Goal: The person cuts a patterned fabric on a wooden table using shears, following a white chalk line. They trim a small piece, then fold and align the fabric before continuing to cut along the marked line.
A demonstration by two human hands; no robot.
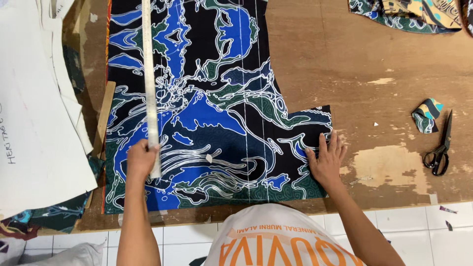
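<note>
- Nearest the camera, the person's white top with orange print [276,241] is filling the bottom edge, with white floor tiles [423,221] showing beyond the edge of the worn wooden table [374,64].
- The left hand [140,158] is closing round the near end of a long pale ruler [149,74], fingers wrapped over it, apparently so the ruler is staying pressed flat and running straight away from the person over the cloth.
- The right hand [326,160] is lying flat and open, fingers spread, gripping nothing; it is pressing on the near right corner of the patterned fabric [217,113], seemingly to be keeping the piece smooth and from sliding.
- The fabric, black with blue, green and white swirling lines, is lying spread on the table between the two hands and stretching away to the far edge of the view; thin straight pale lines are running along its length.
- At the left, white paper pattern sheets [34,123] are lying stacked just beside the fabric, overlapping the table edge.
- At the right, well apart from the hands, black scissors [440,148] are resting closed on the table next to a small folded fabric scrap [426,115].
- Farthest off, at the top right corner, more printed cloth [409,14] is lying bunched.
</note>
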